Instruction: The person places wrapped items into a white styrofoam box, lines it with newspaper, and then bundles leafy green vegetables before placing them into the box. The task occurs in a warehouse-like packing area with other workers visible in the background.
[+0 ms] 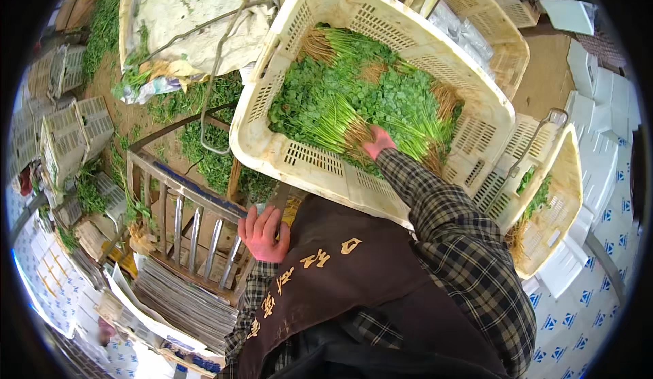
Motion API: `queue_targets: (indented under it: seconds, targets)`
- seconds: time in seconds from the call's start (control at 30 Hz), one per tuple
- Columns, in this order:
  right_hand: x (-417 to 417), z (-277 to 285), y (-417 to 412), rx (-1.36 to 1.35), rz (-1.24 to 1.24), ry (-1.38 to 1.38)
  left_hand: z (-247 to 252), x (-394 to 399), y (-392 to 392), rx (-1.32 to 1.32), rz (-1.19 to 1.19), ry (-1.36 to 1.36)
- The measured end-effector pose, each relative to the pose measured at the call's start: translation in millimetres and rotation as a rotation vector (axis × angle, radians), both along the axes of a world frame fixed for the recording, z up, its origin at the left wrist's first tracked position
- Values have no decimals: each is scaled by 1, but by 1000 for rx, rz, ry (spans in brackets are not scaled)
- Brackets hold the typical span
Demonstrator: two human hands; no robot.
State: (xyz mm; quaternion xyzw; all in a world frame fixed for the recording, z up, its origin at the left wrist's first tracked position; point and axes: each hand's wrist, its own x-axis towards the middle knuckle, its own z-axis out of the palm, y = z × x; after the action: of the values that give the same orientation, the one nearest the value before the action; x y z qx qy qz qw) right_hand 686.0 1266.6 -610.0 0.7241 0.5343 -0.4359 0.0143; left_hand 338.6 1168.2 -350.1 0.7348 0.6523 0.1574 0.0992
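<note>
In a large cream plastic crate [326, 172] before me lie several bunches of leafy coriander-like greens [326, 86] with brown roots. My right hand [378, 142] reaches in over the near wall. It grips the root end of one bunch [336, 124], whose pale green stems point up and left; most of its fingertips are hidden. Outside the crate, on the left, my left hand [264, 233] is curled over the end of the top rail of a chair back [189, 182]. That rail is dark and worn, above metal and wooden slats.
A cloth-covered surface [194, 32] with a bent metal rod [217, 98] stands at upper left. Loose greens [209, 154] litter the floor. More crates [556, 216] stand on the right, with white foam boxes [586, 139] beyond. Stacked flat sheets [183, 297] are at lower left.
</note>
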Motion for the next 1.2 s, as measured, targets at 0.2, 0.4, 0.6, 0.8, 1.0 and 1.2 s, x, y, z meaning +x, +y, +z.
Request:
queue_targets:
  seconds: [0.2,0.4,0.6,0.8,1.0,1.2]
  targets:
    - [-79,-5,-2,-418,-176,79,13,-5,24,-50,-112,-97]
    - [-59,46,-8,-437,-142,167,-15,71,170,-450,-566,-224]
    - [85,11,-47,-188,-1003,86,-158,140,231,-654,-1031,104]
    - [106,68,-59,78,-494,-116,-211,193,196,-639,-1233,192]
    - [120,48,-31,-163,-414,-211,-245,196,178,-523,-1284,319]
    - [151,19,-41,-225,-775,68,-222,188,189,-714,-1397,405]
